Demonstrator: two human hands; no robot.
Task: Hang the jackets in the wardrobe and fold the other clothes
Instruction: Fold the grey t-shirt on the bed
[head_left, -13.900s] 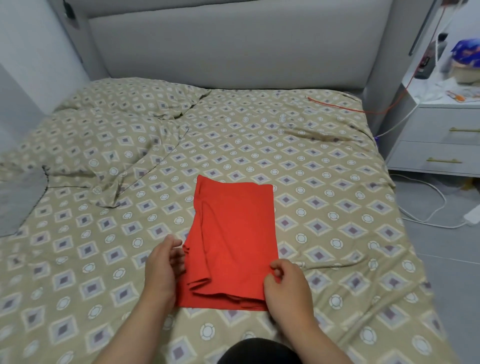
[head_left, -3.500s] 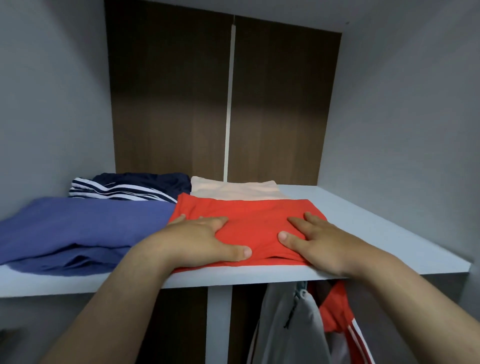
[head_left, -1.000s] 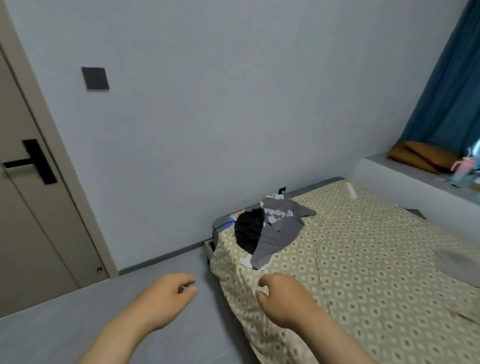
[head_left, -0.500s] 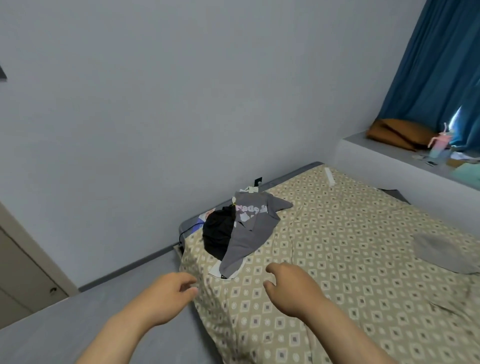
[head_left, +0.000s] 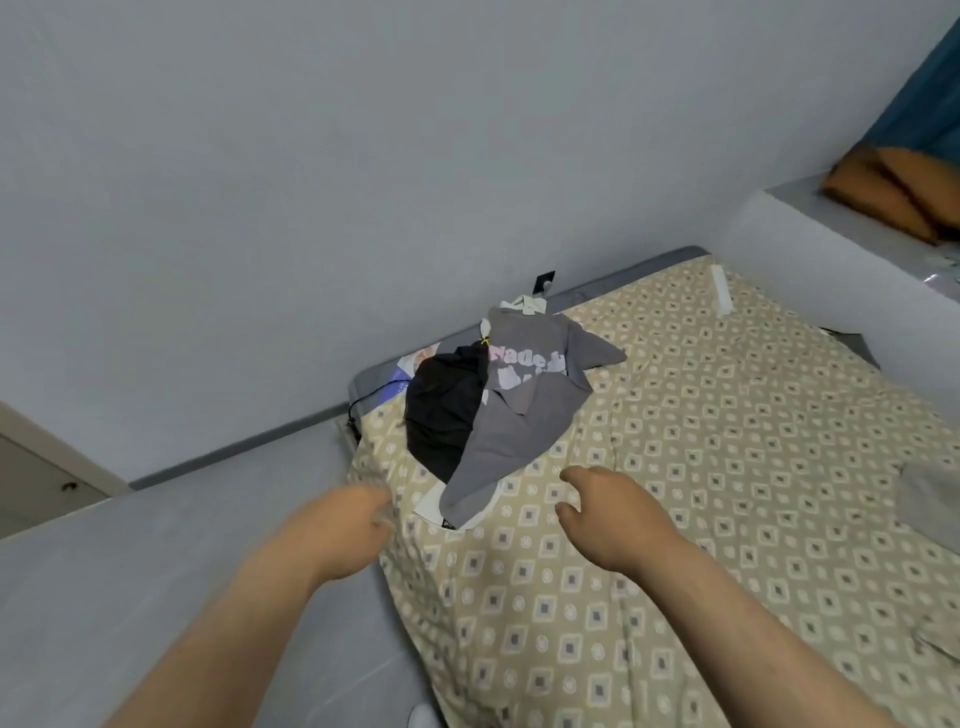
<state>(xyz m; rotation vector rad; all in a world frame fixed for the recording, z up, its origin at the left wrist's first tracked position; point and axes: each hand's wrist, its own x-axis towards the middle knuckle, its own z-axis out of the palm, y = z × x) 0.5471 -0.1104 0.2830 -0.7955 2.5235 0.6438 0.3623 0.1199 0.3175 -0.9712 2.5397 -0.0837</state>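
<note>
Both hands have advanced toward the clothes since half a second ago, and the heap now sits closer and more central in the head view.

1. Work surface. The bed (head_left: 727, 467) carries a patterned cover. The remaining clothes lie in one heap at its near-left corner, close to the edge above the floor.
2. Work items. A grey garment (head_left: 524, 415) with pale lettering lies on top, draped partly over a black garment (head_left: 441, 415). White fabric (head_left: 428, 506) shows beneath the grey hem. What kind of garment each is cannot be told from here. A separate grey cloth (head_left: 930, 499) lies well apart at the right edge of the bed.
3. Hands. The right hand (head_left: 608, 514) hovers just beside the grey hem, fingers loosely curled and grasping nothing. The left hand (head_left: 343, 530) is motion-blurred at the corner of the bed, near the heap, fingers relaxed and empty.

Procedure (judged):
- Take the top layer only. Pinching the grey hem would likely free it without dragging the black item.
- Lift it and shake it out to identify it: a jacket goes to the wardrobe, anything else is folded.
- Move it to the flat middle of the bed for folding, because the corner slopes away and items could slide to the floor.
</note>
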